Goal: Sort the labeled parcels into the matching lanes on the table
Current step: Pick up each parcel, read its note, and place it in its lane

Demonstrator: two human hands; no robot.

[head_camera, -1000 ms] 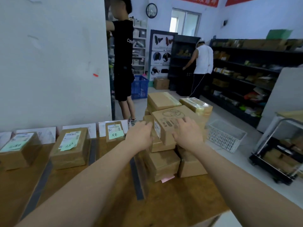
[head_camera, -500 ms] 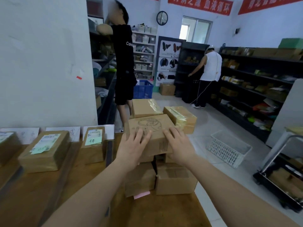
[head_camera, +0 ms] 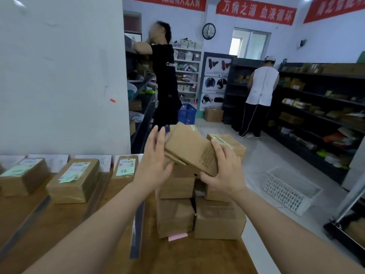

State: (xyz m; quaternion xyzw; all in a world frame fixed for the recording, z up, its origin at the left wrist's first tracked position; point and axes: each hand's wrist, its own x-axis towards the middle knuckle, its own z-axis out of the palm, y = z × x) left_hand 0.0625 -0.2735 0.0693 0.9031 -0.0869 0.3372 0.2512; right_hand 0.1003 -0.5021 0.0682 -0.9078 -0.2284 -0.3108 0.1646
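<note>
A brown cardboard parcel (head_camera: pixel 189 147) is tilted up above the stack of unsorted parcels (head_camera: pixel 177 214) at the right end of the wooden table (head_camera: pixel 177 258). My right hand (head_camera: pixel 223 173) grips its lower right edge, fingers curled round it. With straight fingers, my left hand (head_camera: pixel 153 163) presses against its left side. Three labeled parcels lie in taped lanes to the left: one (head_camera: pixel 21 177), one (head_camera: pixel 75 178) and a narrower one (head_camera: pixel 125 168), each below a white paper sign on the wall.
Dark tape strips (head_camera: pixel 136 234) divide the lanes. A white plastic basket (head_camera: pixel 290 188) stands on the floor at right, a cart (head_camera: pixel 347 224) beyond it. Two people stand by shelves behind the table. A taped parcel (head_camera: pixel 227 142) tops the stack's far side.
The top parcel lay flat on the stack under both hands; now it is lifted and tipped up on edge between them. The camera view has moved closer.
</note>
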